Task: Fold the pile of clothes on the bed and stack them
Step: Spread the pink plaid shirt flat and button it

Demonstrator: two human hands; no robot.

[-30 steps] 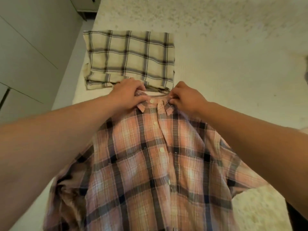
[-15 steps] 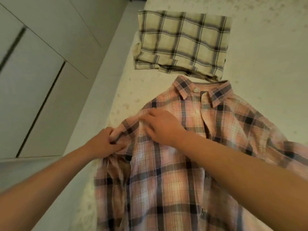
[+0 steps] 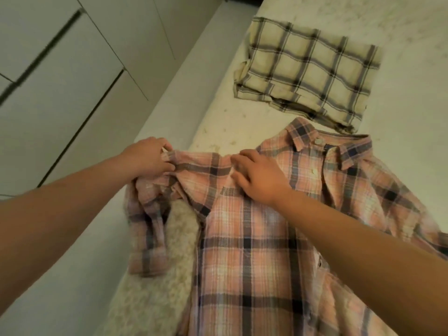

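The left hand's fingers [image 3: 167,158] pinch the shoulder seam of the pink plaid button-up shirt [image 3: 254,238], its short sleeve [image 3: 148,238] bunched below; the right hand [image 3: 257,175] presses flat, fingers spread, holding nothing. The shirt lies face up on the pale speckled bed [image 3: 400,154], seemingly unfolded. Just beyond its collar sits one cream checked shirt, folded square [image 3: 308,71], done; this one remains.

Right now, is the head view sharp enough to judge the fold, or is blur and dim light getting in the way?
Head view: warm, dim, grainy light; the cupboard doors streak with motion blur; the cream plaid shirt is soft; the pink plaid shirt and both the left hand and right hand read clearly; wide-angle bending stretches the forearms at the edges.
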